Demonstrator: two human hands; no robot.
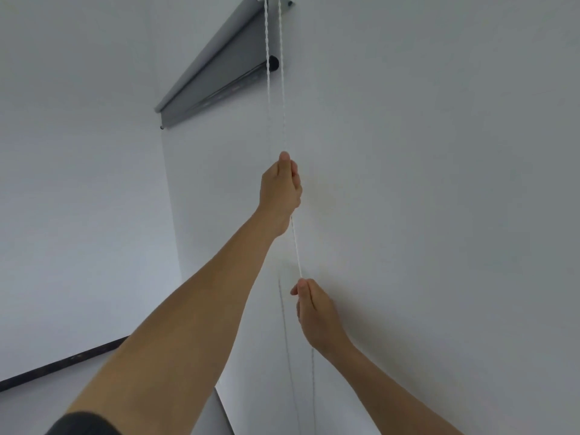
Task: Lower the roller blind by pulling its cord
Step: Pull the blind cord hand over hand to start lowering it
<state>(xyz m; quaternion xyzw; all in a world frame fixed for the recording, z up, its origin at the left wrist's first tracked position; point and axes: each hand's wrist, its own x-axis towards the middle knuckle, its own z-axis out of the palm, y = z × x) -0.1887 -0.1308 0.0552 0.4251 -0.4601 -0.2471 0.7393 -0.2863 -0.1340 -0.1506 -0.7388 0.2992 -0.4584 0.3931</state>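
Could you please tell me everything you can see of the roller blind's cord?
The cord is thin, white and looks beaded. Two strands hang from the bracket at the top of the grey roller blind, close to the white wall. The left hand grips the right-hand strand higher up; the right hand pinches it lower, a taut stretch between them.

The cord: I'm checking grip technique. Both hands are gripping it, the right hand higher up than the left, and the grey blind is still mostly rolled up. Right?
Not quite. In the head view the left hand is the higher one on the cord; the right hand grips lower down. The grey blind is still mostly rolled up.
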